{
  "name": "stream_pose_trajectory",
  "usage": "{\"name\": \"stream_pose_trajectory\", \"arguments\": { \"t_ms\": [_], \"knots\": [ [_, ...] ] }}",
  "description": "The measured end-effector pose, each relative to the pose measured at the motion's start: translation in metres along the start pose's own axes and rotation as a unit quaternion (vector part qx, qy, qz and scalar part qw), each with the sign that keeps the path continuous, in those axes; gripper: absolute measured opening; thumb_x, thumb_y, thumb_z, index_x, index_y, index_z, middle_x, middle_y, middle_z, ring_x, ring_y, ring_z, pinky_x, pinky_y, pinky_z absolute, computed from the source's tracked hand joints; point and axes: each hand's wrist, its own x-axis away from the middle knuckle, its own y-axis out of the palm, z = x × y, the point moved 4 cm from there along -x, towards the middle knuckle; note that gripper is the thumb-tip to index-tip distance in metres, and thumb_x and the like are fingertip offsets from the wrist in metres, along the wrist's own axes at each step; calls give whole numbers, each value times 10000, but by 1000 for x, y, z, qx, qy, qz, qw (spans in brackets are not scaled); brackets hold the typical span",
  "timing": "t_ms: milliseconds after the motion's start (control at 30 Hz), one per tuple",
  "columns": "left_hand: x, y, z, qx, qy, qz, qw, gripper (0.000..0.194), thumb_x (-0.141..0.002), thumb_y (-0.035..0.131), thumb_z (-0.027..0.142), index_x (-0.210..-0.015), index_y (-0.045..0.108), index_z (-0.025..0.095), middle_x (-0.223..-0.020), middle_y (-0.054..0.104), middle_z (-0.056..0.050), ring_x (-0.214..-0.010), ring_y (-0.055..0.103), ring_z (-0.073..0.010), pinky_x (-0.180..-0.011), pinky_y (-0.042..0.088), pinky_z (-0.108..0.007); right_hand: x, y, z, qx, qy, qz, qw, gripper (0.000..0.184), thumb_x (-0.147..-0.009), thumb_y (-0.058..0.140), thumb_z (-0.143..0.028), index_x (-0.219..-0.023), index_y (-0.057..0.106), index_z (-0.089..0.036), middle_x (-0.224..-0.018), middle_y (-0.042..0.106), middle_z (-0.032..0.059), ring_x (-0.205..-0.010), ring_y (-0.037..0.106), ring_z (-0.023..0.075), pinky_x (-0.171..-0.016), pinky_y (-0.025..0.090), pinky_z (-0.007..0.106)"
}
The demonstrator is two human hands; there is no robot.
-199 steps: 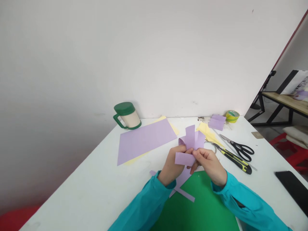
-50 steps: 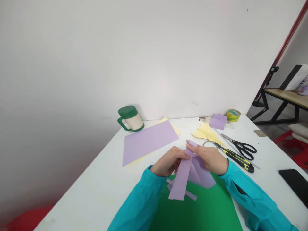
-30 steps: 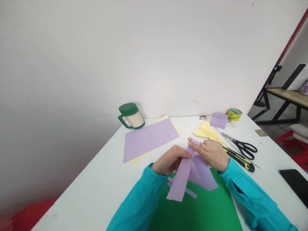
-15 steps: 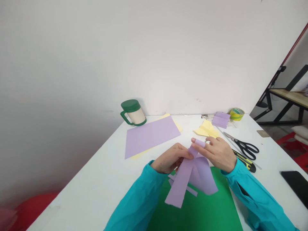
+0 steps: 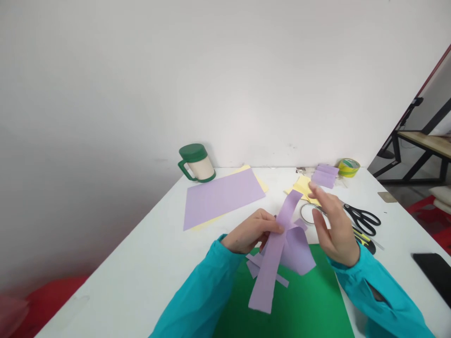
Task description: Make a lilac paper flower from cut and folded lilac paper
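Observation:
My left hand (image 5: pixel 252 231) pinches a bundle of purple paper strips (image 5: pixel 278 246) at their middle, held just above a green sheet (image 5: pixel 303 310). One long strip runs from near the clear tape roll (image 5: pixel 308 213) down toward me. My right hand (image 5: pixel 334 225) hovers open to the right of the strips, fingers spread and holding nothing. Both sleeves are teal.
On the white table (image 5: pixel 148 263) lie a purple sheet over a yellow one (image 5: pixel 222 196), a green-lidded mug (image 5: pixel 196 163), folded yellow paper (image 5: pixel 303 187), folded purple paper (image 5: pixel 325 176), a yellow-green tape roll (image 5: pixel 348 167), scissors (image 5: pixel 362 218), a utility knife (image 5: pixel 364 238) and a black phone (image 5: pixel 435 277).
My right hand let go of the strip end it pressed down and lifted away to the right; the freed strip sprang up straight. My left hand keeps its pinch.

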Motion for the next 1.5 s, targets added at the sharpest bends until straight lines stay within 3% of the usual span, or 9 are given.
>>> {"name": "stream_pose_trajectory", "arguments": {
  "t_ms": [133, 300, 567, 700, 800, 1000, 1200, 1400, 1500],
  "knots": [
    [-2, 1, 2, -36, 73, -6, 997, 322, -710, 662, 373, -498, 631, 133, -457, 572, -37, -386, 467, -101, -391, 326, -236, 3, -4, 18, -217, 203, 90, 951, 384, -892, 497, -242, -1274, 461, -244, -1144, 645, 95, -971, 607, 223, -843, 484, 426],
    [-11, -5, -2, 10, 153, 125, 980, 361, -728, 675, 441, -555, 645, 125, -547, 606, -46, -499, 522, -118, -490, 413, -244, 10, 7, 43, -360, 382, 70, 848, 187, -853, 552, -344, -880, 627, -175, -720, 678, 43, -576, 560, 129, -532, 448, 259],
    [-17, -6, -4, 174, 147, 152, 962, 352, -681, 722, 444, -604, 621, 116, -552, 591, -24, -514, 522, -110, -513, 432, -246, 13, 19, 61, -353, 394, -54, 847, 258, -728, 690, -380, -814, 657, -139, -543, 628, -3, -387, 464, 69, -376, 367, 196],
    [-17, -3, -4, 187, 131, 115, 967, 333, -702, 716, 414, -607, 612, 113, -546, 585, -18, -505, 508, -98, -514, 424, -233, 21, 33, 41, -442, 356, -307, 764, 494, -781, 634, -296, -1252, 541, -179, -662, 662, -27, -342, 480, 45, -324, 357, 160],
    [-18, 0, -5, 176, 126, 94, 972, 346, -692, 725, 419, -586, 608, 111, -538, 587, -20, -496, 510, -97, -510, 420, -233, 25, 42, 25, -490, 340, -361, 717, 569, -805, 579, -233, -1356, 439, -233, -811, 695, -5, -401, 545, 46, -324, 359, 134],
    [-17, 3, -6, 116, 152, 86, 978, 354, -729, 689, 428, -579, 616, 116, -549, 620, -44, -489, 556, -136, -504, 441, -275, 26, 53, 23, -481, 342, -341, 732, 570, -756, 510, -111, -1314, 493, -228, -1016, 704, 70, -454, 588, 54, -327, 322, 119],
    [-11, -4, 0, 142, 238, 214, 937, 272, -685, 738, 346, -548, 645, 130, -568, 643, -19, -554, 601, -140, -588, 506, -285, 21, 42, 28, -481, 331, -312, 749, 562, -745, 486, -98, -1285, 527, -248, -1112, 670, 99, -471, 621, 77, -357, 357, 146],
    [-4, 0, 9, 356, 292, 254, 850, 144, -621, 785, 224, -602, 685, 122, -698, 708, -31, -790, 666, -167, -877, 520, -333, 26, 51, 37, -450, 355, -8, 819, 786, -824, 443, -175, -1467, 23, -340, -1265, 575, 134, -433, 552, 64, -420, 441, 226],
    [-1, 4, 7, 409, 313, 291, 806, 146, -658, 764, 239, -615, 676, 131, -707, 704, -17, -795, 671, -148, -904, 512, -333, 42, 67, 23, -285, 304, 51, 908, 696, -903, 422, -257, -1472, 24, -310, -1428, 388, 154, -867, 648, 161, -777, 531, 379]
  ]
}}
